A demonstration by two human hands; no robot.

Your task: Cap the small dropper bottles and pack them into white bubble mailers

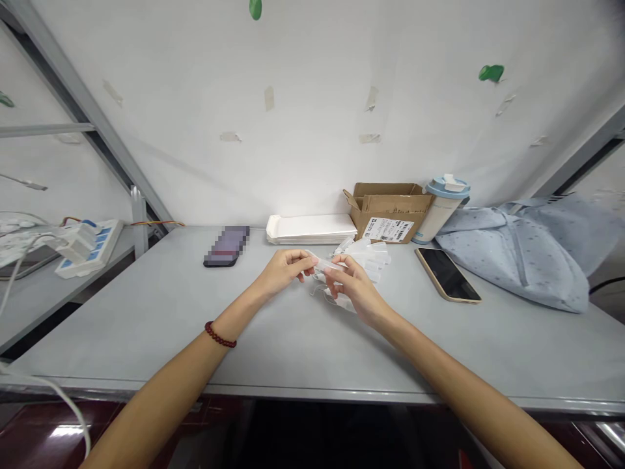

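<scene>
My left hand and my right hand meet above the middle of the grey table. Together they pinch a small clear plastic piece between their fingertips. Just behind and under my right hand lies a small pile of similar clear plastic packets. A red bead bracelet sits on my left wrist.
A dark phone lies to the left, a stack of white trays and an open cardboard box against the wall. A lidded cup, a second phone and a pale blue bag are on the right. A power strip rests far left.
</scene>
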